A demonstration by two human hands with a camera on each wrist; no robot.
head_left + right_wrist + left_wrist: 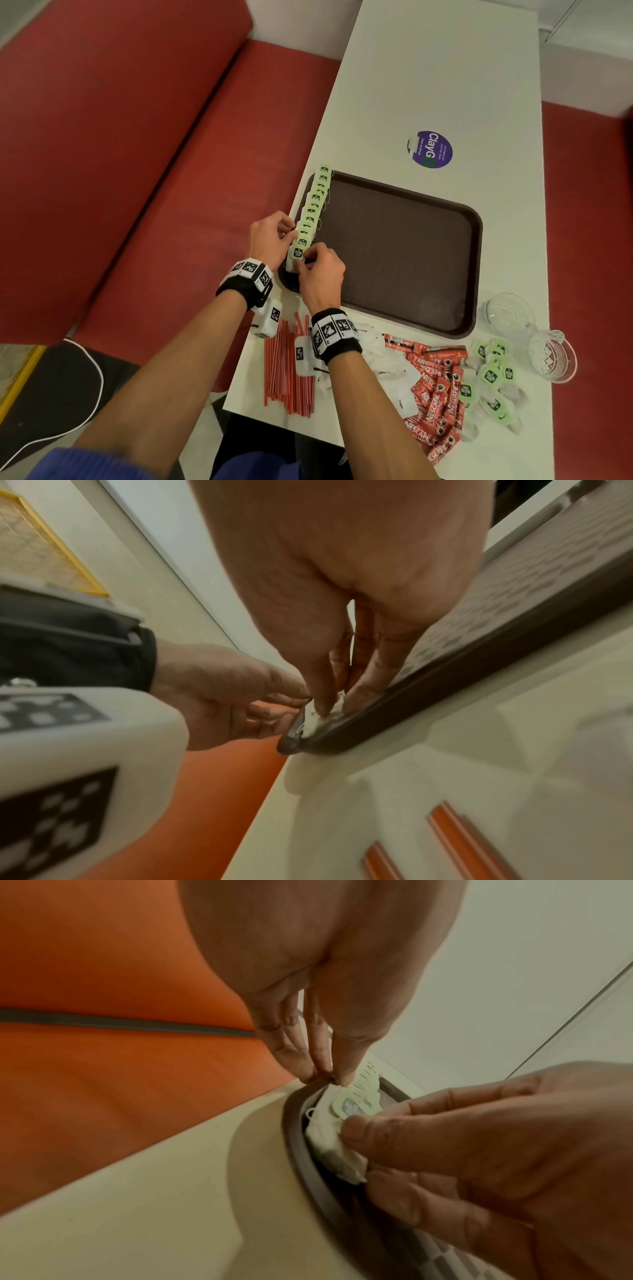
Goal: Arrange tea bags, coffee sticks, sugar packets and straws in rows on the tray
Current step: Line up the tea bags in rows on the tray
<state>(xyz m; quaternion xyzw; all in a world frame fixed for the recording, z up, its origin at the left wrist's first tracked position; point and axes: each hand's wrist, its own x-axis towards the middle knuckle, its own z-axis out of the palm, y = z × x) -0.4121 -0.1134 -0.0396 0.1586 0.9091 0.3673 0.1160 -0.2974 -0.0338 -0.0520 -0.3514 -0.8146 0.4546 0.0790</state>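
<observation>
- Nearest, along the near edge of the table (pixel 428 85), we see four loose supplies in a band: red straws (pixel 287 373) at the near-left corner, white sugar packets (pixel 390 363) just right of them, red coffee sticks (pixel 438 387) next, and a loose heap of green-tagged tea bags (pixel 493 377) toward the near-right corner.
- Two clear glass dishes (pixel 531 335) stand at the right edge of the table, just beyond that heap.
- Both forearms cross the straws and sugar packets; each wrist carries a black band with white marker blocks.
- The brown tray (pixel 404 253) lies beyond the supplies, its left rim close to the left edge of the table.
- Our right hand (pixel 320 277) is at the tray's near-left corner, thumb and fingertips pinching the nearest tea bag (pixel 297 253), which rests just inside the rim.
- Our left hand (pixel 269 236) is just beside the tray's left rim, its fingertips closed in a pinch on the upper corner of the same tea bag; the left wrist view shows this contact.
- A row of tea bags (pixel 315 205) runs along the tray's left rim from the held bag to the far-left corner, tags overlapping, the farthest tag reaching over the far rim.
- A round purple sticker (pixel 431 149) lies on the table beyond the tray.
</observation>
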